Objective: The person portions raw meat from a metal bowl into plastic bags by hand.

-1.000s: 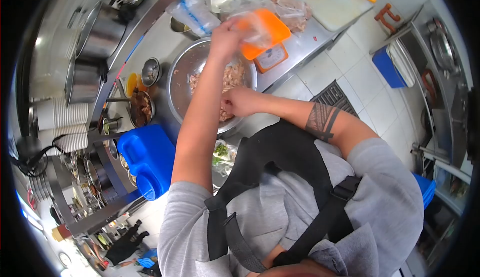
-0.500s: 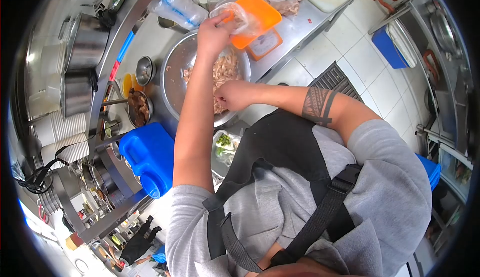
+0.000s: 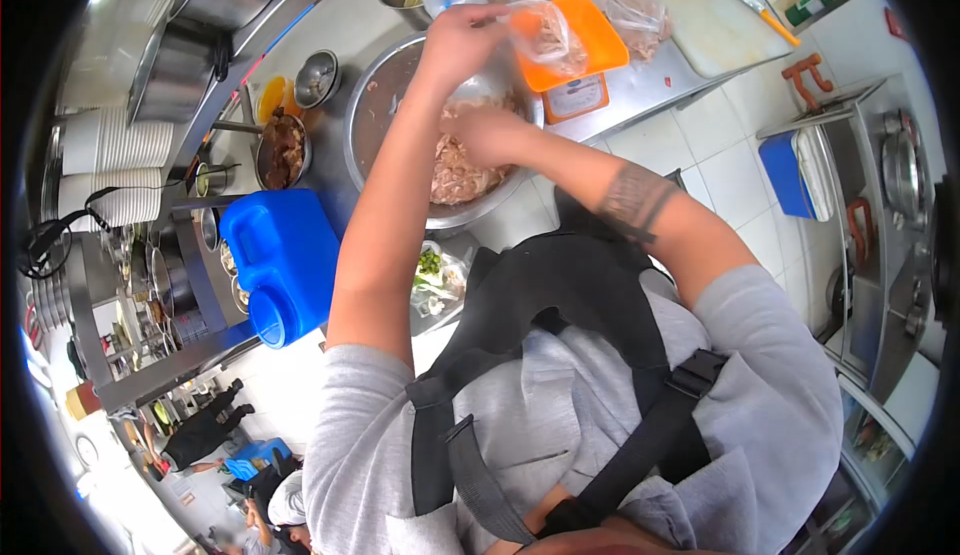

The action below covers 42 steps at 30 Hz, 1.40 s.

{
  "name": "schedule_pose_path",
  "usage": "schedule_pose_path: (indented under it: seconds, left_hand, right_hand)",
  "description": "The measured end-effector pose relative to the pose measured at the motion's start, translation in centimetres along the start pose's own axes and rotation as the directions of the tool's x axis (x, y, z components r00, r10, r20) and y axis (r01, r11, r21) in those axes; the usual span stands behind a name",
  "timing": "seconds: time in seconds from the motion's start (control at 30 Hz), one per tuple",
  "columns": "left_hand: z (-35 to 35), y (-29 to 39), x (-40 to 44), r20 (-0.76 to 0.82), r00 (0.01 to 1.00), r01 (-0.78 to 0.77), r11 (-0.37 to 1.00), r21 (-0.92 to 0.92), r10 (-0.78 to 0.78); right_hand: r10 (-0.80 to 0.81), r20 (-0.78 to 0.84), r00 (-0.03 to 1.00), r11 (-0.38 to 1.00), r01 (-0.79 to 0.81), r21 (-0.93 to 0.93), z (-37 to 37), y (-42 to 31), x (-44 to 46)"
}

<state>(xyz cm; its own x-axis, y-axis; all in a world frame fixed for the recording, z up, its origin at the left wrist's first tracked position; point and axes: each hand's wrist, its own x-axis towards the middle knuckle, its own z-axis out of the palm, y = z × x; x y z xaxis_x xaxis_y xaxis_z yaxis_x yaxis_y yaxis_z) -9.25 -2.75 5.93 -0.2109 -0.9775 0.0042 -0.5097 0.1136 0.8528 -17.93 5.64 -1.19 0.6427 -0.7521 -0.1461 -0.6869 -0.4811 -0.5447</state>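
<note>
My left hand [image 3: 468, 40] is closed on the rim of a clear plastic bag [image 3: 548, 40]. Some raw sliced meat shows inside the bag, which rests on the orange tray [image 3: 605, 50] of a small scale [image 3: 577, 98]. Over the large steel bowl [image 3: 362, 115], my right hand [image 3: 485, 135] reaches down to the raw meat [image 3: 462, 180]. That hand is blurred and its fingers are mostly hidden, so I cannot tell its grip.
Filled meat bags [image 3: 636, 20] lie behind the scale, near a cutting board [image 3: 715, 15] with a knife [image 3: 740, 0]. A blue jug [image 3: 280, 245] stands left of my left arm. Small bowls, one a metal bowl [image 3: 317, 78], sit left of the big bowl. People are in the background.
My view has shifted, so the bench things appear farther right. My right hand has moved toward the bowl's far side. Meat now shows clearly in the bag, still held by my left hand.
</note>
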Motion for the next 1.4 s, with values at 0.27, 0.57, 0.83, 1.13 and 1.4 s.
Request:
schedule_pose_path:
  seconds: [0.27, 0.57, 0.83, 1.13, 1.4]
  left_hand:
    - [-4.1, -1.3, -3.3, -0.182, 0.968, -0.172, 0.985, 0.017, 0.172]
    - [-9.6, -1.3, -5.6, -0.421, 0.903, -0.007, 0.976, -0.219, -0.089]
    - [-7.9, -3.0, -5.8, -0.366, 0.919, 0.041, 0.959, -0.280, -0.146]
    - [-5.4, -6.3, -5.7, -0.247, 0.955, 0.098, 0.961, -0.260, -0.164]
    - [0.0, -4.2, -3.4, -0.112, 0.984, 0.074, 0.892, -0.446, -0.138]
  right_hand:
    - [-0.085, 0.181, 0.980, 0.991, 0.102, -0.089, 0.3, 0.5, 2.8]
    - [-0.082, -0.232, 0.969, 0.824, 0.197, 0.532, -16.1, -2.8, -0.3]
    - [-0.112, -0.261, 0.959, 0.870, 0.221, 0.441, -16.3, -1.9, 0.4]
    - [-0.079, -0.069, 0.994, 0.712, 0.105, 0.695, -20.4, -2.3, 0.0]
    - [-0.060, -0.312, 0.948, 0.904, 0.185, 0.386, -24.9, -1.5, -2.6]
